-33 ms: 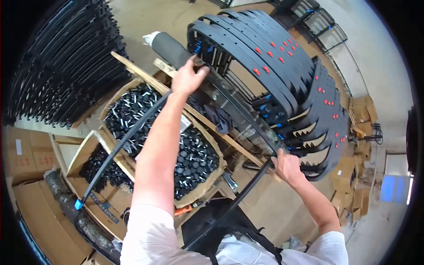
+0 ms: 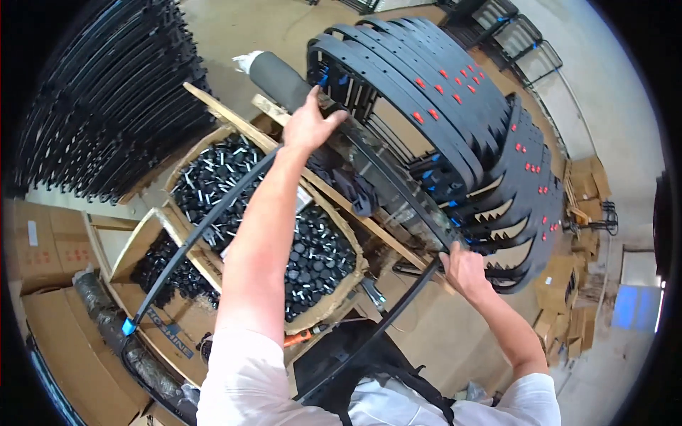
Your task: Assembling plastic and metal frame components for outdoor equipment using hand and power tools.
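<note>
A black bent-tube metal frame (image 2: 386, 319) spans the space in front of me, its two side bars running back toward my body. My left hand (image 2: 307, 129) is on its far left corner, thumb stretched to the right along the bar, other fingers curled partly out of sight. At the opposite corner my right hand (image 2: 465, 271) closes round the bar, with the fingertips mostly hidden. A blue piece (image 2: 128, 326) sits on the frame's left bar. The frame's far bar lies along a worn support beam with a grey foam-wrapped end (image 2: 275, 79).
Below the frame, a cardboard bin (image 2: 361, 264) holds many black round-headed fasteners; a smaller box beside it has small black parts (image 2: 167, 273). Curved black panels with red clips (image 2: 455, 99) stand stacked at right. Nested black frames (image 2: 106, 106) fill the left. An orange-handled tool (image 2: 302, 336) lies near me.
The whole view has shifted slightly. My left thumb is spread a little farther from the fingers; both hands stay on the frame's corners.
</note>
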Motion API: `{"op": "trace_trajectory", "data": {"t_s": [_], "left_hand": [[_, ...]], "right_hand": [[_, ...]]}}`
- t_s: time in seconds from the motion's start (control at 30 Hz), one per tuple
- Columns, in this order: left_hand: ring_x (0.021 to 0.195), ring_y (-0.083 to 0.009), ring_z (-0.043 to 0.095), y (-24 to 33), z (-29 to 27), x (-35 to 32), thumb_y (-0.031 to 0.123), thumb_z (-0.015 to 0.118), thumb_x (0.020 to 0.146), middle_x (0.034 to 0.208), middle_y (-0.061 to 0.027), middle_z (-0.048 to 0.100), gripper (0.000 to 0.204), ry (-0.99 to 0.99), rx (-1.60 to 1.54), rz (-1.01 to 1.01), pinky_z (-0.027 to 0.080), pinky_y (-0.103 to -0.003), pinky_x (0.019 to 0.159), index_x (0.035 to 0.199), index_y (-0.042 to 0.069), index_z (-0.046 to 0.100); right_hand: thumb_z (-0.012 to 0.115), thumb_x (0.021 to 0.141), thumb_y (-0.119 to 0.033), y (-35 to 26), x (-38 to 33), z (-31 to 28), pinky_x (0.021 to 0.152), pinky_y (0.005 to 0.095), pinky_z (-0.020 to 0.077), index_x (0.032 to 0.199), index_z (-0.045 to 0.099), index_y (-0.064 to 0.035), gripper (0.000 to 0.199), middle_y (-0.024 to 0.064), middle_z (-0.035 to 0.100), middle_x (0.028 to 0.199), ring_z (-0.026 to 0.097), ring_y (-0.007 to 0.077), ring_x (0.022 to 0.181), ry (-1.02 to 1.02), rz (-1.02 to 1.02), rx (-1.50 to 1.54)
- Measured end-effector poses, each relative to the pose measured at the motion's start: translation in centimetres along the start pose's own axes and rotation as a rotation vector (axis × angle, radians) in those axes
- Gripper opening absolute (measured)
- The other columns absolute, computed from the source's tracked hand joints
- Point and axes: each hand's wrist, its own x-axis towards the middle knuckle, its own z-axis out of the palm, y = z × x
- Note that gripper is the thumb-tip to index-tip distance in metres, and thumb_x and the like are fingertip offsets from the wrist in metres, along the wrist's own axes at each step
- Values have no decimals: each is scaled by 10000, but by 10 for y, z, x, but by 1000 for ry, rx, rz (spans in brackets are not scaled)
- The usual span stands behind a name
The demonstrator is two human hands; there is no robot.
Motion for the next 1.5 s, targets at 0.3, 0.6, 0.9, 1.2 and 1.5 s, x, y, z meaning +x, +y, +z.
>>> {"op": "trace_trajectory", "data": {"t_s": [0.3,0.6,0.9,1.2,1.5], "left_hand": [[981,-402,709,-89,-94,22,347,765,928,1129,-211,722,677,408,541,161,567,-506,888,1472,60,482],[1043,-363,713,-69,-74,22,328,743,935,1155,-144,717,484,278,507,403,572,-469,910,1334,94,597],[1202,-359,664,13,-33,10,627,753,866,1260,-164,696,798,43,604,286,524,-482,1032,1430,96,561],[940,-389,759,-22,-57,18,516,593,1010,997,-232,764,496,73,476,143,597,-506,843,1161,45,622],[1290,-327,609,8,-24,20,329,637,967,1306,-170,675,416,19,725,613,489,-431,1041,1320,111,659]], "right_hand": [[609,1026,-344,-8,8,-2,514,428,547,805,604,-39,377,169,662,603,694,350,548,55,-17,-46],[627,1016,-328,2,6,-3,535,484,557,841,630,5,376,211,663,601,695,395,565,58,3,-6],[619,1012,-326,3,1,4,529,468,547,834,630,-18,356,179,649,574,695,369,559,61,19,-11],[633,1002,-341,8,0,1,500,456,542,846,646,-12,365,184,652,578,684,358,531,104,40,-29],[624,1015,-377,4,3,-3,550,484,569,856,633,-11,399,221,681,636,710,390,593,56,60,-5]]}}
